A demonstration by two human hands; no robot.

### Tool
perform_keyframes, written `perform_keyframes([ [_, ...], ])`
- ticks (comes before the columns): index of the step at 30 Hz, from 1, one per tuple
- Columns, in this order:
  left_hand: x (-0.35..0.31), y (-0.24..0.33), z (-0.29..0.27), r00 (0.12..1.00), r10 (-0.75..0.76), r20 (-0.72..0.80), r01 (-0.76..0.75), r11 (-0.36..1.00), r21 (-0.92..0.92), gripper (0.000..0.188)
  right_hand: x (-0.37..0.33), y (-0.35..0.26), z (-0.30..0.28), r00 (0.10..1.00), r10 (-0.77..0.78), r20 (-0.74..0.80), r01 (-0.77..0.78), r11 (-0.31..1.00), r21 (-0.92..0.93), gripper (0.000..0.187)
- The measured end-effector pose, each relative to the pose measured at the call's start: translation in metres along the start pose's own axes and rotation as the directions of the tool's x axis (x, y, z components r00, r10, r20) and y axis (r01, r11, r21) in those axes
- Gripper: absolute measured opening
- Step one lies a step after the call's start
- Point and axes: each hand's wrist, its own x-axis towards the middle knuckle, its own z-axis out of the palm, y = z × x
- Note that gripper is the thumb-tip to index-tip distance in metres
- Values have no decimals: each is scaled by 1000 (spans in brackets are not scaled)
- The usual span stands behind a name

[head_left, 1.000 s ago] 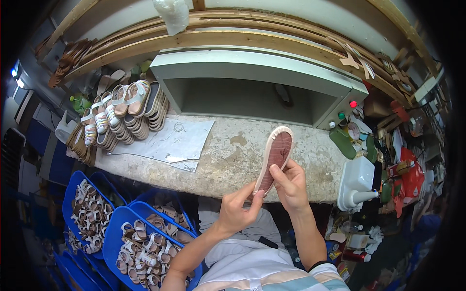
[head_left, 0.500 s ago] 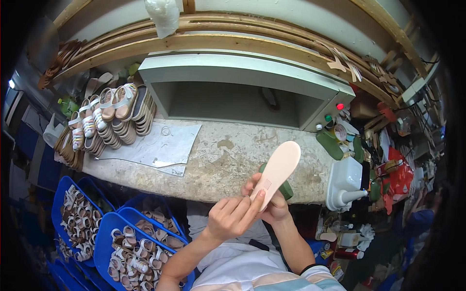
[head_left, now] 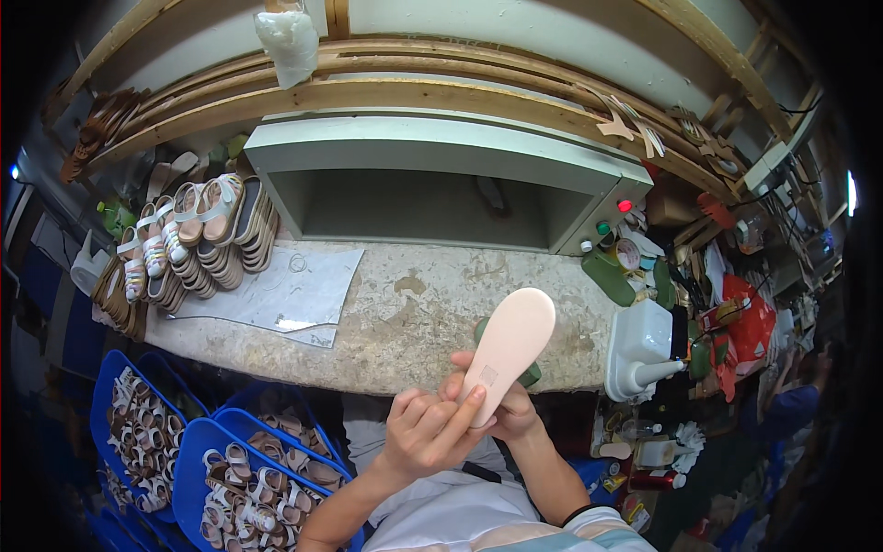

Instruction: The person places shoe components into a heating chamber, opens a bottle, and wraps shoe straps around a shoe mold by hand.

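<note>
A pale sole hides part of the right hand and most of a green object behind it. The sole's square mark is too small to make out. Inside the grey box, a shape is too dim to identify. The lower edge cuts off a blue bin.

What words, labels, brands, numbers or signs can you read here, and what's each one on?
Readable text: none.
Pale sole: small square mark by the left hand, too small to read.
Red can: any print is too small.
Upper wooden rail: faint marks, too blurred.
Grey sheet: no lettering I can make out.
</note>
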Motion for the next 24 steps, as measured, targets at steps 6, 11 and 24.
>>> perform_keyframes([
  [6, -4, 4, -14, 993, -113, 31, 117, 976, -186, 44, -7, 2, 13, 995, 5, -102, -12, 998, -66, 34],
  [11, -4, 9, -17, 995, -99, 28, 102, 974, -200, 45, -11, -4, 28, 989, -13, -147, -2, 995, -102, 36],
  [24, -16, 12, -25, 990, -137, 36, 142, 960, -242, 51, -16, -4, 45, 981, -58, -185, 31, 989, -145, 31],
])
